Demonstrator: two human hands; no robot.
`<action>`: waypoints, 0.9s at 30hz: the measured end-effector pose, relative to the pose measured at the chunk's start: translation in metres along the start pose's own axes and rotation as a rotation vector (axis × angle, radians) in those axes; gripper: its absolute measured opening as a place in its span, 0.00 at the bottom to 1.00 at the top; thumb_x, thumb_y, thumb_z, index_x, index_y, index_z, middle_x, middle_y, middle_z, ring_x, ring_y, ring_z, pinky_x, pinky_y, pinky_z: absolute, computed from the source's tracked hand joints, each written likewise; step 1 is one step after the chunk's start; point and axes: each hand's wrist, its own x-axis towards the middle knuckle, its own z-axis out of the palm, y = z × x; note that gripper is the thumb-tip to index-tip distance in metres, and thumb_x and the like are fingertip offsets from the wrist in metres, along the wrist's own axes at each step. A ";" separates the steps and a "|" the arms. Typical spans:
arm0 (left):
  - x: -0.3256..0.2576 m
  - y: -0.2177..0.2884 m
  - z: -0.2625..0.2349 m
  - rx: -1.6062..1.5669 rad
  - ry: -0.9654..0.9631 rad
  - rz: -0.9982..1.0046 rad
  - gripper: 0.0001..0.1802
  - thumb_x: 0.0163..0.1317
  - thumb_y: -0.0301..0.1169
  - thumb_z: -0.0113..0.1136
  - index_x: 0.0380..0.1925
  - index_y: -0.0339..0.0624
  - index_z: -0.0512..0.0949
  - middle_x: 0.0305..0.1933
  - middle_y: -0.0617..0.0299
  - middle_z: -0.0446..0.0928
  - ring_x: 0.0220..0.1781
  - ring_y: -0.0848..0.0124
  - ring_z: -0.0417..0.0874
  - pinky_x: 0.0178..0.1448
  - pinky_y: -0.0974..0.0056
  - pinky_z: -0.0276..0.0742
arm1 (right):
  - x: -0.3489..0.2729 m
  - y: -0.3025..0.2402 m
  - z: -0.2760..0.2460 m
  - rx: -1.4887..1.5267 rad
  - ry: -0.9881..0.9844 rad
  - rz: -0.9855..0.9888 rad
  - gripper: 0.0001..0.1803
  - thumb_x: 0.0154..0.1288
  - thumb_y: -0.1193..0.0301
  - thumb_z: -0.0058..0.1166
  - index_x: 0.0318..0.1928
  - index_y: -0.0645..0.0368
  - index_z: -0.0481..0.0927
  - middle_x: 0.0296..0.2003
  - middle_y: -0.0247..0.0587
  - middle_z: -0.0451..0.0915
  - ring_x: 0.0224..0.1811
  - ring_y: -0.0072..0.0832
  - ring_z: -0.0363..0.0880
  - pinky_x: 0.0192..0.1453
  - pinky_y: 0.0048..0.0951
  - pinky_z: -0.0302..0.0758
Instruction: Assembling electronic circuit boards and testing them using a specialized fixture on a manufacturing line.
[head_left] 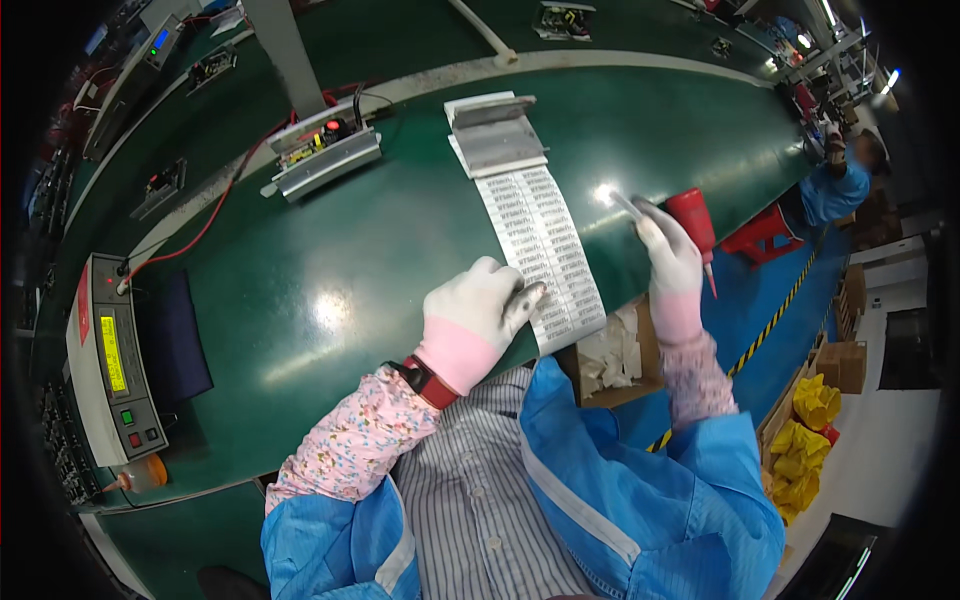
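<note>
1. A long strip of white labels [575, 255], printed in two columns, is laid across the green tabletop [400, 220], its near end reaching the front edge.
2. The far end of the strip is met by a metal holder [500, 143] set on a white base.
3. The left hand [478, 308], covered by a white glove with a pink cuff, is placed at the strip's left edge, close to the near end. Its fingers are curled in and its thumb is laid toward the labels; whether the edge is pinched or only pressed cannot be told.
4. By the right hand [668, 255], gloved alike, a slim pale tool [624, 205] is held between thumb and fingers, closed around it to the right of the strip. The tool's kind cannot be made out, as its tip is lost in a bright spot.
5. A red bottle [690, 220] is seen just beside the right hand, its thin nozzle pointed toward the lower edge of the view.
6. Below the tabletop's front edge, white scraps [608, 355] are held in a cardboard box [650, 365].
7. At the far left, a meter [118, 350] with a lit yellow-green display is placed beside a dark blue cloth [180, 340].
8. Farther back, a circuit board is carried by a metal frame [330, 172].
</note>
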 end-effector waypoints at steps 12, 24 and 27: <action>0.018 -0.027 0.019 0.054 0.153 0.374 0.18 0.67 0.46 0.59 0.48 0.47 0.83 0.56 0.56 0.79 0.63 0.55 0.76 0.80 0.40 0.58 | 0.367 0.078 0.129 -1.019 0.128 -0.431 0.40 0.61 0.55 0.64 0.73 0.44 0.67 0.69 0.41 0.74 0.69 0.49 0.71 0.68 0.41 0.73; 0.017 -0.033 0.009 -0.022 0.140 0.324 0.16 0.66 0.41 0.60 0.48 0.46 0.83 0.56 0.57 0.79 0.63 0.56 0.76 0.81 0.40 0.56 | 0.458 0.061 0.169 -1.347 -0.036 -0.493 0.40 0.65 0.70 0.59 0.76 0.39 0.59 0.59 0.42 0.80 0.62 0.45 0.78 0.63 0.41 0.77; 0.014 -0.032 0.009 -0.039 0.156 0.309 0.15 0.65 0.40 0.60 0.47 0.46 0.83 0.56 0.57 0.78 0.63 0.56 0.76 0.82 0.40 0.55 | 0.432 0.053 0.162 -1.275 -0.015 -0.570 0.43 0.63 0.77 0.57 0.77 0.40 0.59 0.55 0.48 0.82 0.55 0.48 0.82 0.59 0.40 0.80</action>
